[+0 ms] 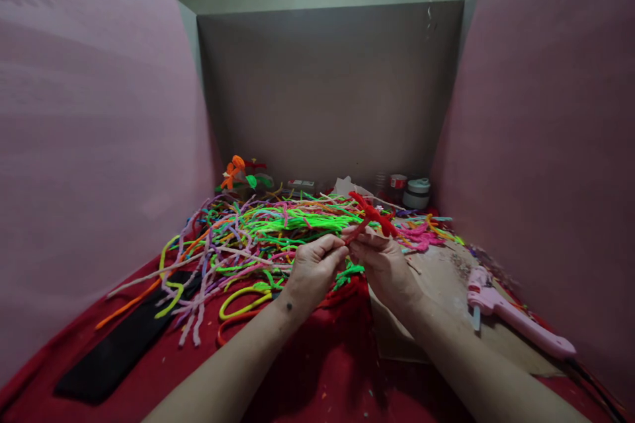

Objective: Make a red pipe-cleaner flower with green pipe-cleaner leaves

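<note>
Both my hands meet at the middle of the view over a red cloth (317, 370). My left hand (313, 271) is closed, its fingertips pinching the lower end of a red pipe cleaner piece (371, 215). My right hand (381, 261) is closed round the same red piece, whose twisted top sticks up above the fingers. Behind the hands lies a big loose pile of pipe cleaners (258, 231) in green, purple, pink, orange and yellow.
A pink glue gun (510, 317) lies on a cardboard sheet (441, 277) at the right. A black strip (124, 344) lies at the left. A finished orange pipe cleaner flower (234, 172) and small jars (415, 193) stand at the back. Pink walls close in both sides.
</note>
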`<action>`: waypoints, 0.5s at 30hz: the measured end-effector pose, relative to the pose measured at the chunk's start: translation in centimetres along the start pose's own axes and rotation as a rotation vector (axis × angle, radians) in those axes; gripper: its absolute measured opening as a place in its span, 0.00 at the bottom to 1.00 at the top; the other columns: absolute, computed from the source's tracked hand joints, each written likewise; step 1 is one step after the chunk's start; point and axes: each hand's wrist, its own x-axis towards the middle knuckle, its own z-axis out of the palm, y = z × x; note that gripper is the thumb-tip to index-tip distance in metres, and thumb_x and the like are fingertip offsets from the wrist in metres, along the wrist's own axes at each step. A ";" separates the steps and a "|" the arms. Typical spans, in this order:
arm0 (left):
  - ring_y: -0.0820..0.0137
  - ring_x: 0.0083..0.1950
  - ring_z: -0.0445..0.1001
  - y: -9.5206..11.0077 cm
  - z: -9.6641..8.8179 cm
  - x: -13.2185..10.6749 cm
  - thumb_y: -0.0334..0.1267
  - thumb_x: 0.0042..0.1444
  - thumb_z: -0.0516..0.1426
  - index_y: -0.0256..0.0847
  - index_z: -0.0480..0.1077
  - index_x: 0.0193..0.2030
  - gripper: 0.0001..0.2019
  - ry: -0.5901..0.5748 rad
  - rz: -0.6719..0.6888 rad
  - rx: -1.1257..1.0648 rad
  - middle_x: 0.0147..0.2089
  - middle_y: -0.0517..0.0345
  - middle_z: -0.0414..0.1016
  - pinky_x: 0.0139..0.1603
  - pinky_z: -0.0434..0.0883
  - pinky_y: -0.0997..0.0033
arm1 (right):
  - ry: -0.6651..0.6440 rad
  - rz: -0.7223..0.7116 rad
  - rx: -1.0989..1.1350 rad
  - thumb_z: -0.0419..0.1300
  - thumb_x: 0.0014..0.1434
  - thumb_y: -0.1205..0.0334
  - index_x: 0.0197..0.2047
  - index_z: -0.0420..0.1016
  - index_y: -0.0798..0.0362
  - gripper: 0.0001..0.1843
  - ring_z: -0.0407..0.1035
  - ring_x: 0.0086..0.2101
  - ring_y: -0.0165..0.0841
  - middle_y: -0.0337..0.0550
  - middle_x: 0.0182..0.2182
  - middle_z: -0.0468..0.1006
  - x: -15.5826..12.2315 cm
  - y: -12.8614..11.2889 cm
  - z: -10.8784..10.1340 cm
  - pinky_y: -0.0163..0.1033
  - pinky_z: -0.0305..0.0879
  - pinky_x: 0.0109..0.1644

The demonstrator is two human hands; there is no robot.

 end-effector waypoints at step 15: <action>0.85 0.11 0.54 0.0 -1.5 0.6 0.39 0.51 0.56 0.34 0.68 0.27 0.09 -0.328 -0.137 -0.348 0.18 0.63 0.66 0.11 0.47 0.83 | -0.112 0.121 0.063 0.68 0.39 0.65 0.31 0.80 0.49 0.11 0.64 0.25 0.27 0.38 0.28 0.78 0.0 -1.2 0.2 0.35 0.61 0.30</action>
